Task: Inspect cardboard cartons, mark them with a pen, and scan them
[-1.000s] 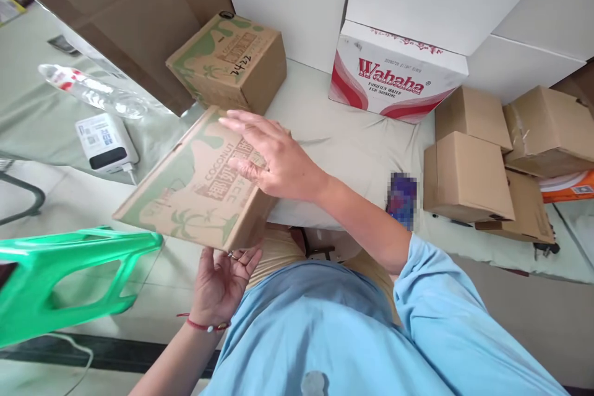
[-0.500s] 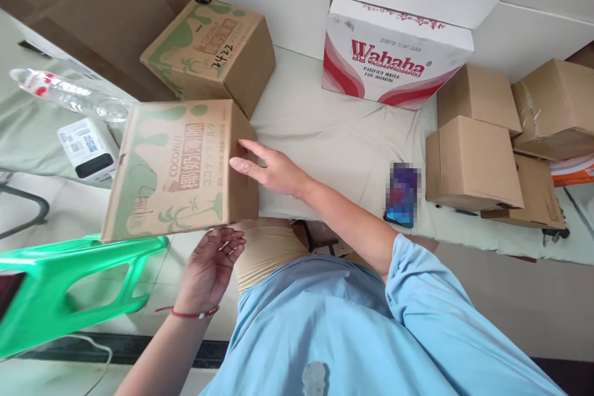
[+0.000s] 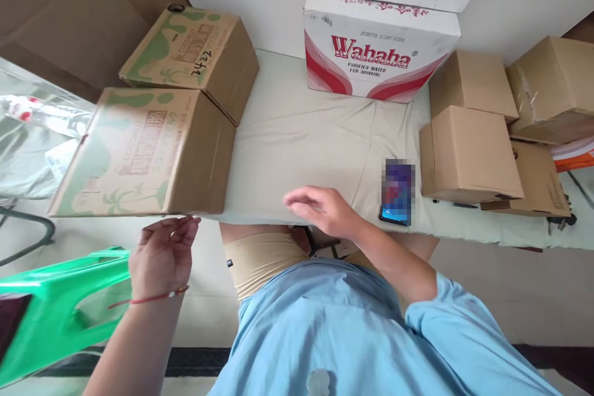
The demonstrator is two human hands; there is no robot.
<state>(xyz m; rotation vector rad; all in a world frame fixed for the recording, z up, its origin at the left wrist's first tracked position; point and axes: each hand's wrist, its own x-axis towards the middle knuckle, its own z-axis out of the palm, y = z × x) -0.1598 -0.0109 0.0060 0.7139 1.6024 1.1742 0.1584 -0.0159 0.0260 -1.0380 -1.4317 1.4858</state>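
The light-blue, short-sleeved shirt [image 3: 320,328] bears a pale ornament [image 3: 319,381]; beyond it are tan shorts [image 3: 260,258] with a dark tag [image 3: 229,263], left of the shirt a beaded red cord bracelet [image 3: 153,299].

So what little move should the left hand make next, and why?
Probably ease the left hand clear of the front coconut box: it is at the box's lower near edge, the right hand looks empty and is apart from it, and the box sits just before the rear coconut box.

Left fingers [image 3: 185,230] loosely curled upward; right fingers [image 3: 310,193] nearly straight, pointing left
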